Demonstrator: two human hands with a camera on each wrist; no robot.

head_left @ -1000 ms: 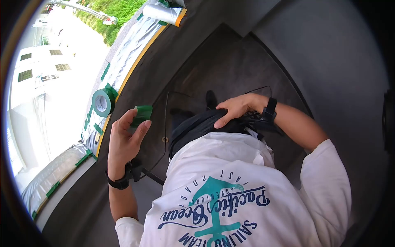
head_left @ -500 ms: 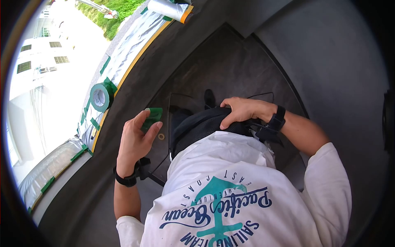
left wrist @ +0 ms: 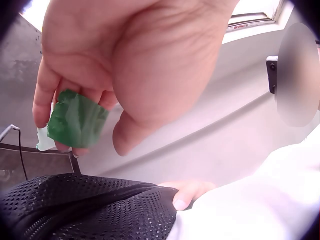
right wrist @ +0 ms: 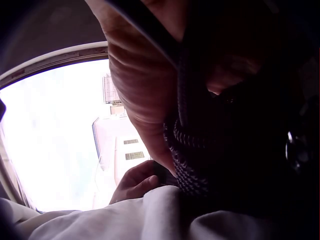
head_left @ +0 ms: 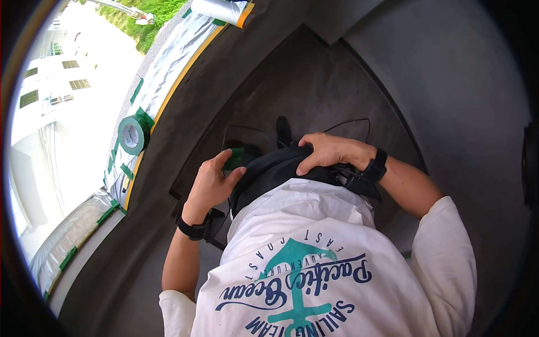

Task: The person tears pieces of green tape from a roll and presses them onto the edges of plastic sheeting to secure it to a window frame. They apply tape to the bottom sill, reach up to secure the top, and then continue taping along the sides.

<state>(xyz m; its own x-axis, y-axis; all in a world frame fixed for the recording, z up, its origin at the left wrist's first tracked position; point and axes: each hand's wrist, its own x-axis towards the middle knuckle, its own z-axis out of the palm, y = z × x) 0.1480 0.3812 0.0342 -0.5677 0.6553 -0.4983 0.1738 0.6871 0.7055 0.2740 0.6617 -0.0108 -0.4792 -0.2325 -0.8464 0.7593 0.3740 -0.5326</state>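
Note:
A short piece of green tape (head_left: 233,159) clings to the fingers of my left hand (head_left: 212,182), beside the left edge of a black mesh waist bag (head_left: 264,177). The left wrist view shows the tape (left wrist: 77,120) lying across those fingers, with the thumb apart from it. At my waist, my right hand (head_left: 335,150) grips the bag's upper edge, thumb on the near side and fingertips hidden behind it. Dark cords (right wrist: 182,90) hang near the right palm in the right wrist view, where much is in shadow.
On the left, a roll of green tape (head_left: 141,135) sits on a ledge covered with silvery sheeting (head_left: 168,73) and yellow edging. A rolled-up sheet (head_left: 219,10) lies farther along it. Dark curved panels (head_left: 449,101) surround my body.
My left hand has moved right, toward the bag, with the green tape on its fingers. The right hand keeps its grip on the bag.

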